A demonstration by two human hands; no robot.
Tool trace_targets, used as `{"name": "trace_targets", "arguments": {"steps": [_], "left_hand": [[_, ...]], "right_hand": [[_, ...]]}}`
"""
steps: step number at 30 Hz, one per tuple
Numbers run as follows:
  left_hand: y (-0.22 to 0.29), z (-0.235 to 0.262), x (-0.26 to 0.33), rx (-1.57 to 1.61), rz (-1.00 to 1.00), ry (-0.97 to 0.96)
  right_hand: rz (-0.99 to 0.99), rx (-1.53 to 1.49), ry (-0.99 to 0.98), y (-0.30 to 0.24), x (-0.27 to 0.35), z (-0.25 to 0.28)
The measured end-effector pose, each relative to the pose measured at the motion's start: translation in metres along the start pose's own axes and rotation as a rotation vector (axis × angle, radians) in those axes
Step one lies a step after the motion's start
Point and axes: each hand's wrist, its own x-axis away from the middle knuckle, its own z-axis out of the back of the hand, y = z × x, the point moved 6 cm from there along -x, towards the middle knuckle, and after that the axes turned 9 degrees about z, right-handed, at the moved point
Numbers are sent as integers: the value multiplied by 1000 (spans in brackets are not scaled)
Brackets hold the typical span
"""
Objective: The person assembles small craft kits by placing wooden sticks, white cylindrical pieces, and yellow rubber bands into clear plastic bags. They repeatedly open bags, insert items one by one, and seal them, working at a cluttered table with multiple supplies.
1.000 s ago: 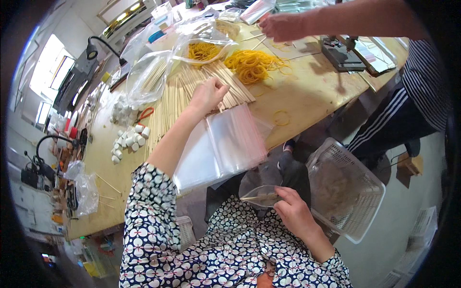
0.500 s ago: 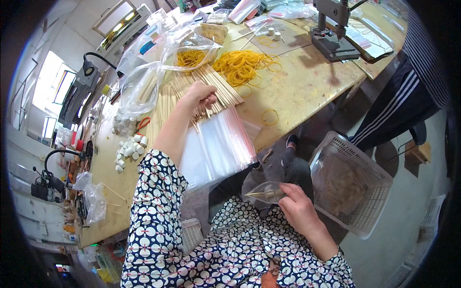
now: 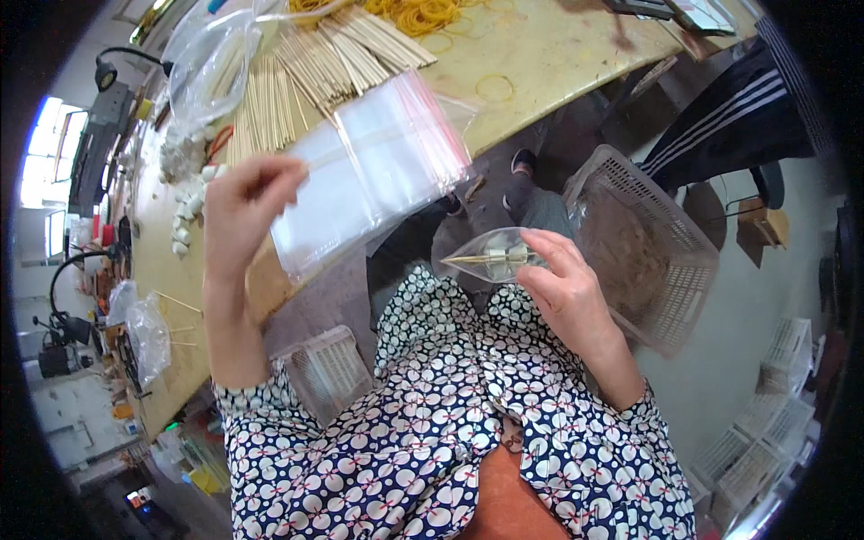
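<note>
My left hand [image 3: 247, 211] is raised beside the table's front edge, fingers closed and blurred by motion. From its fingertips a smeared tan streak, seemingly wooden stick [image 3: 355, 148], runs rightward over a stack of clear plastic bags [image 3: 360, 180] with pink edges. Over my lap, my right hand [image 3: 569, 288] grips a small clear bag [image 3: 490, 241], its mouth spread toward the left. Inside that bag lie thin sticks and white cylindrical pieces [image 3: 504, 258]. Behind the stack, many loose wooden sticks [image 3: 315, 67] lie side by side on the table.
White cylinders [image 3: 187, 207] are heaped at the table's left, near red-handled scissors [image 3: 219, 142]. Yellow rubber bands [image 3: 423, 13] lie at the back. A plastic basket [image 3: 670, 297] of filled bags stands on the floor at right, near another person's leg [image 3: 729, 117]. A smaller basket [image 3: 328, 364] is below left.
My left hand has come back from the loose sticks toward the left and nearer me. The right hand still holds its bag, now opened wider. The whole view has tilted downward.
</note>
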Motion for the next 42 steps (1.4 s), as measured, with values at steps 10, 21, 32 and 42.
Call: {"name": "trace_targets", "arguments": {"steps": [10,21,32,42], "left_hand": [[45,-35,94,-403,-480,-47],[25,-117,91,-348,-532,-269],[-46,-107,84,263,108,-405],[-89,-170,99,503,522,-747]], "right_hand": [[7,112,-131,-12,-17,-18],[65,70,-171,-31,-23,-33],[75,-52,-141,-32,-21,-30],[108,-29,-139,-30,-16,-25]]}}
